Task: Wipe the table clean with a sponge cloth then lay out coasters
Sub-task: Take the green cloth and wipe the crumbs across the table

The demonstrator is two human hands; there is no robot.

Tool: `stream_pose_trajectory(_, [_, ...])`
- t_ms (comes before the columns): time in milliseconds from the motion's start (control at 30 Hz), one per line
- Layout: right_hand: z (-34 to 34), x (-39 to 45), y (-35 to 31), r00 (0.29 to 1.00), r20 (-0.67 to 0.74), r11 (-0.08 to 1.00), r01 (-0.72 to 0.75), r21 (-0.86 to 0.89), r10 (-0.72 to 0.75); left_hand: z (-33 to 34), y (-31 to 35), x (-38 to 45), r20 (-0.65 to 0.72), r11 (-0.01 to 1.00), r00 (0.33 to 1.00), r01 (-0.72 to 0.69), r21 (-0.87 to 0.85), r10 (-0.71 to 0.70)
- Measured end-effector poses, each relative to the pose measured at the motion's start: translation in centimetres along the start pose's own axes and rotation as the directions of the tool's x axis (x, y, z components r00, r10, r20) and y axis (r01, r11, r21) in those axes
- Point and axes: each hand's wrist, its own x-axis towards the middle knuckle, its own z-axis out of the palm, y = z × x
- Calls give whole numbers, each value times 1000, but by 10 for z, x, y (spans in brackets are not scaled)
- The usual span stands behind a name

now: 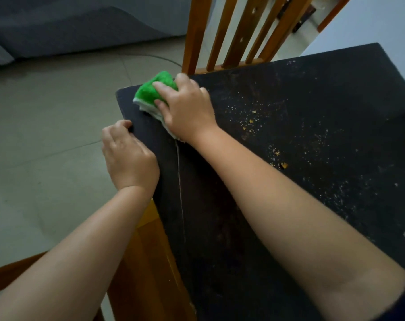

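The green sponge cloth sits at the table's far left corner, the right hand curled over it, pressing. The left hand grips the table's left edge. Crumbs right of the cloth remain unwiped; no coasters visible yet.

Tiled floor, wooden chair, grey sofa
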Motion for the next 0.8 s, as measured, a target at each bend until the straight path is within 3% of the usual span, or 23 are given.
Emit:
stream_pose_trajectory(133, [3, -20, 20, 958, -113, 962, -256, 92, 265, -1, 4, 0, 56, 987, 997, -69, 146, 62])
stream_pose_trajectory(267, [2, -72, 45, 801, -294, 853, -502, 142, 521, -2, 2, -1, 153, 941, 963, -251, 228, 220])
stream_pose_trajectory(333, [-2, -90, 54, 751, -301, 807, -570, 154, 588, 1, 2, 0, 238, 883, 916, -383, 272, 324])
stream_pose_trajectory(467, [-13, -70, 42, 803, -377, 885, -443, 144, 463, 2, 5, 4, 365, 771, 816, -559, 305, 448])
stream_pose_trajectory(600, [-7, -11, 33, 923, -148, 934, -357, 24, 356, 3, 9, 8, 467, 694, 756, -633, 342, 459])
stream_pose_trajectory(667, [-5, 1, 39, 917, -90, 921, -389, 5, 388, 2, 10, 8, 487, 678, 746, -644, 355, 454])
stream_pose_trajectory(800, [-6, -17, 66, 840, -123, 848, -528, 35, 528, -1, 14, 12, 547, 650, 734, -650, 393, 403])
